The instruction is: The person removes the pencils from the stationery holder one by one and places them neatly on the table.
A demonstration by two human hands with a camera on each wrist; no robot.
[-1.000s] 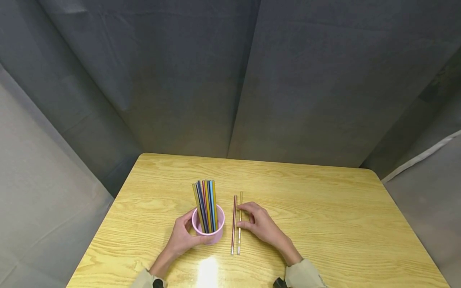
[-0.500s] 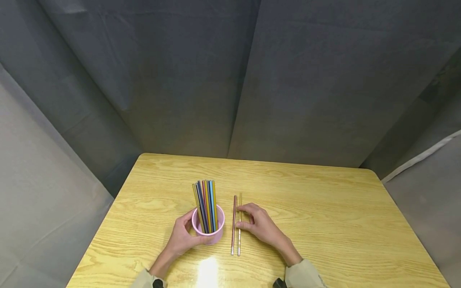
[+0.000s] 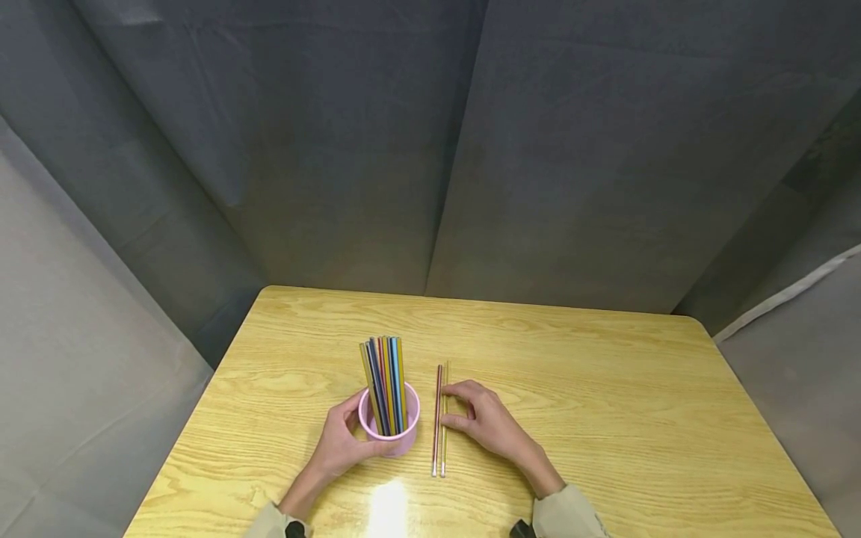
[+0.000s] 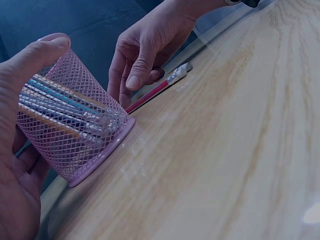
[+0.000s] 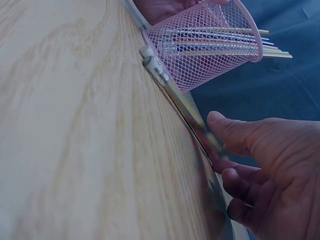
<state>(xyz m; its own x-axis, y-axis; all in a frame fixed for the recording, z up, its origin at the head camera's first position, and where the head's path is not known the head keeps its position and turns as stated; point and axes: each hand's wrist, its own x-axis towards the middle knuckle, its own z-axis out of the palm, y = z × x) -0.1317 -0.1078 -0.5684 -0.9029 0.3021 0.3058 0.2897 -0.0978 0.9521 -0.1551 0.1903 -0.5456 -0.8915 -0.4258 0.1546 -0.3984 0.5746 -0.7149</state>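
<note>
My left hand (image 3: 341, 447) is wrapped around a pink mesh pencil cup (image 3: 406, 444), which stands upright on the table. Inside, a bundle of pencils (image 3: 385, 377) in yellow, blue, red and light blue leans toward the far side. Right of the cup lie two pencils side by side, a dark red pencil (image 3: 436, 422) and a yellow pencil (image 3: 444, 452). Thumb and fingertips of my right hand (image 3: 492, 422) touch the yellow one from its right side, without closing round it. The right wrist view shows the pale eraser ends (image 5: 152, 61) beside the cup's base.
The wooden table (image 3: 605, 388) has light grain and rounded far corners. Grey curtains (image 3: 350, 149) hang behind it and along both sides. A bright light reflection lies on the tabletop near the front.
Under my right fingertips the yellow pencil has slid left, closer to the dark red pencil. My left hand and the cup have stayed put.
</note>
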